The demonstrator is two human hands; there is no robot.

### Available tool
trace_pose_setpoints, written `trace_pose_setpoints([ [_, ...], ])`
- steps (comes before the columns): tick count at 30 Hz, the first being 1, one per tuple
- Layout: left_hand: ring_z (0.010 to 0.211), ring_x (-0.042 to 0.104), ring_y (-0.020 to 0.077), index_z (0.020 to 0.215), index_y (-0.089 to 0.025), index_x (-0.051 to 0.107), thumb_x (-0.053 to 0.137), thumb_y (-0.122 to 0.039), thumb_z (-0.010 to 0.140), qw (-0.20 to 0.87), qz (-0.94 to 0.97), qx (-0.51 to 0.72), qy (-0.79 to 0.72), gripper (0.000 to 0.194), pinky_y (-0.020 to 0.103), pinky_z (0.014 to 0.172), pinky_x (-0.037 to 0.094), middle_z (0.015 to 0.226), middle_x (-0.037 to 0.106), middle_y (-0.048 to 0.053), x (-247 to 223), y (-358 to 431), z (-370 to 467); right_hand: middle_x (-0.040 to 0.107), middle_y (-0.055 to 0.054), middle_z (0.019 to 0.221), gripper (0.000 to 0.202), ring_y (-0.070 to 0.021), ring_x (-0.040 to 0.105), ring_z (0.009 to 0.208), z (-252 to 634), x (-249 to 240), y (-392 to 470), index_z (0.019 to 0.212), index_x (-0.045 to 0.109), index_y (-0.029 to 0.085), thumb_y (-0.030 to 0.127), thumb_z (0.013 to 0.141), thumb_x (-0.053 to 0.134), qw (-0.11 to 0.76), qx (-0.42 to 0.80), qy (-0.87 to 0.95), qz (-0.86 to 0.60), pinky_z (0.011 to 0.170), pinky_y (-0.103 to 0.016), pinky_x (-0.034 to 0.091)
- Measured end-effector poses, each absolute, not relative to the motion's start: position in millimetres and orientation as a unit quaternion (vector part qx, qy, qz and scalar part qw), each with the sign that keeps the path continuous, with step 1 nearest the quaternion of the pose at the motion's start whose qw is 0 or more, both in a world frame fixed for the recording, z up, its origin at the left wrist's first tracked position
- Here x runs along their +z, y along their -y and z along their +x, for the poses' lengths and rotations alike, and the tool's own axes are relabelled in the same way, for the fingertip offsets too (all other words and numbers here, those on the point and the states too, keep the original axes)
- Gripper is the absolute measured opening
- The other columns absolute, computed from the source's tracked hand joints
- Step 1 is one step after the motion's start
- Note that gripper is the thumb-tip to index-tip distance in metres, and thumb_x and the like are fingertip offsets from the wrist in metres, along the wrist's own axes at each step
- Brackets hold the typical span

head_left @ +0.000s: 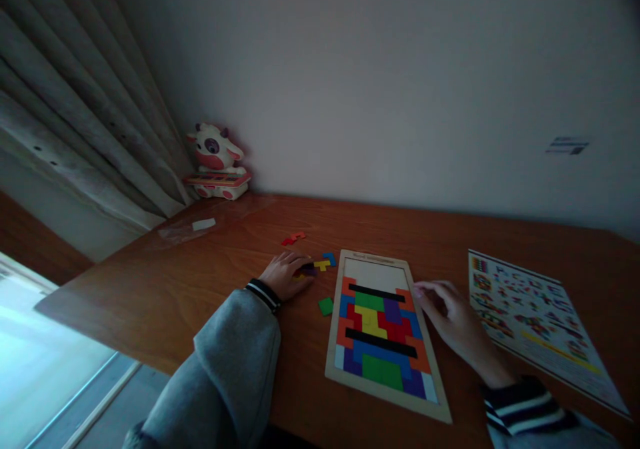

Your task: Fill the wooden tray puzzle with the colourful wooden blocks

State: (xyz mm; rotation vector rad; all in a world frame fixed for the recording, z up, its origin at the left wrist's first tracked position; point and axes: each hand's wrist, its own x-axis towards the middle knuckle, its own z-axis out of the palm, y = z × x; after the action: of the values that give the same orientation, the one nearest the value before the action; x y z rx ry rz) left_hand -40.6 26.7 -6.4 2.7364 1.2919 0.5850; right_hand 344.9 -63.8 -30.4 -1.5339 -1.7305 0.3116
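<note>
A wooden block-puzzle board [385,399] lies flat, its lower part filled with coloured pieces and its top strip bare. My right hand [453,319] is at the board's right edge, thumb and forefinger brought together against the frame. Left of the board, my left hand [287,275] lies over loose puzzle pieces, fingers stretched forward. A yellow piece [323,264] and a purple piece [310,271] show by its fingertips; others under the palm are hidden. A blue piece [329,258] lies close to the board, a green square piece [325,306] nearer me.
Red and orange pieces [293,239] lie beyond my left hand. A printed pattern sheet [540,322] is on the right of the brown table [240,235]. At the back left stands a cow-shaped toy keyboard [219,162], with a white scrap [203,224] in front.
</note>
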Motion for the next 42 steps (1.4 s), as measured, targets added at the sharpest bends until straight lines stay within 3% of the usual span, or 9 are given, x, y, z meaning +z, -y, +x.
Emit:
trace_pose_setpoints([
  [6,0.119,0.055,0.0283,0.121,-0.021,0.063,0.056,-0.052,0.090,-0.007,0.852,0.249,-0.461,0.044,0.046,0.103,0.043,0.130,0.059,0.011,-9,-33,-38,0.063,-0.009,0.102,0.034,-0.0226,0.064,0.088,346,-33,64,0.100,0.066,0.022,0.051,0.092,0.050,0.376,0.124,0.686,-0.611,0.074,-0.035,0.052],
  [13,0.141,0.035,0.0323,0.140,-0.019,0.048,0.044,-0.065,0.091,0.026,0.829,0.182,-0.529,0.067,0.052,0.115,0.027,0.151,0.041,0.012,-8,-65,-35,0.063,-0.009,0.102,0.032,-0.0230,0.063,0.092,346,-32,65,0.101,0.066,0.022,0.049,0.093,0.049,0.377,0.120,0.688,-0.608,0.079,-0.036,0.053],
  [15,0.140,0.036,0.0323,0.140,-0.020,0.049,0.043,-0.066,0.091,0.032,0.846,0.152,-0.510,0.067,0.053,0.116,0.025,0.150,0.044,0.011,-6,-66,-34,0.063,-0.009,0.102,0.032,-0.0231,0.063,0.091,345,-31,65,0.101,0.066,0.023,0.050,0.093,0.050,0.378,0.120,0.688,-0.607,0.078,-0.036,0.053],
  [18,0.130,0.048,0.0324,0.133,-0.018,0.056,0.046,-0.065,0.090,0.008,0.867,0.147,-0.476,0.064,0.050,0.110,0.035,0.142,0.052,0.011,-3,-58,-32,0.062,-0.008,0.103,0.031,-0.0228,0.063,0.091,345,-30,65,0.102,0.066,0.023,0.050,0.093,0.051,0.377,0.122,0.690,-0.606,0.077,-0.035,0.053],
  [21,0.113,0.060,0.0285,0.121,-0.020,0.064,0.046,-0.054,0.094,-0.016,0.871,0.162,-0.464,0.047,0.046,0.102,0.043,0.125,0.066,0.009,-2,-51,-31,0.062,-0.008,0.104,0.031,-0.0226,0.063,0.092,346,-30,64,0.102,0.065,0.023,0.049,0.093,0.050,0.377,0.121,0.691,-0.604,0.078,-0.035,0.053],
  [25,0.113,0.060,0.0268,0.115,-0.020,0.068,0.051,-0.040,0.094,-0.031,0.865,0.188,-0.464,0.033,0.043,0.102,0.045,0.126,0.065,0.009,-6,-53,-33,0.062,-0.008,0.104,0.031,-0.0231,0.063,0.094,346,-30,65,0.100,0.065,0.023,0.049,0.093,0.050,0.375,0.112,0.693,-0.606,0.079,-0.036,0.052],
  [30,0.108,0.064,0.0224,0.112,-0.023,0.068,0.052,-0.027,0.092,0.039,0.854,0.190,-0.483,0.026,0.036,0.099,0.048,0.116,0.071,0.005,-7,-59,-35,0.062,-0.008,0.104,0.031,-0.0225,0.063,0.092,346,-31,66,0.101,0.065,0.024,0.049,0.093,0.050,0.372,0.119,0.691,-0.608,0.076,-0.035,0.052],
  [38,0.083,0.069,0.0154,0.106,-0.021,0.070,0.064,-0.026,0.085,0.089,0.824,0.237,-0.508,0.023,0.024,0.080,0.054,0.096,0.074,0.002,-2,-54,-31,0.062,-0.008,0.104,0.033,-0.0214,0.062,0.087,345,-30,66,0.102,0.066,0.023,0.050,0.093,0.049,0.376,0.120,0.689,-0.608,0.074,-0.035,0.052],
  [42,0.095,0.068,0.0188,0.103,-0.022,0.071,0.062,-0.035,0.086,0.098,0.831,0.268,-0.478,0.023,0.030,0.087,0.055,0.107,0.073,0.004,-3,-53,-28,0.062,-0.008,0.103,0.033,-0.0218,0.062,0.087,345,-28,66,0.102,0.066,0.023,0.050,0.093,0.049,0.373,0.115,0.689,-0.611,0.074,-0.036,0.052],
])
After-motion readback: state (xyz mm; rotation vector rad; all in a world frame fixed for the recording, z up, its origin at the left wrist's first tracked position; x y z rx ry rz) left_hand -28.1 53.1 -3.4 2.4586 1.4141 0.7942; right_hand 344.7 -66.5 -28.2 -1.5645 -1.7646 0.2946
